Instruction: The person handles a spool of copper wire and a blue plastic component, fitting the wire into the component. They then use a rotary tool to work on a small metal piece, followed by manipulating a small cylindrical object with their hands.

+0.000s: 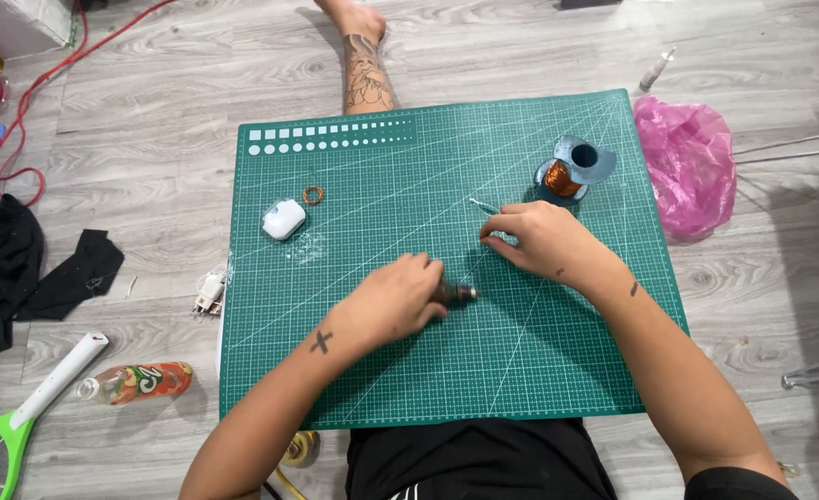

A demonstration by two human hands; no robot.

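Observation:
My left hand (393, 301) rests on the green cutting mat (382, 370) and grips a small dark cylindrical part (456, 294) whose metal tip pokes out to the right. My right hand (537, 239) hovers just right of it, fingers pinched on a thin pale tool (483, 206) that sticks out up and left. A blue spool of copper wire (569, 170) lies behind my right hand. Farther left on the mat sit a small white case (284, 219) and a little copper wire ring (312, 194).
A pink plastic bag (687, 167) lies right of the mat. On the wooden floor to the left are black cloth (21, 268), a white plug (210, 293), a flattened bottle (136, 381) and a green-handled racket (21, 417). A tattooed leg (365, 65) stretches beyond the mat.

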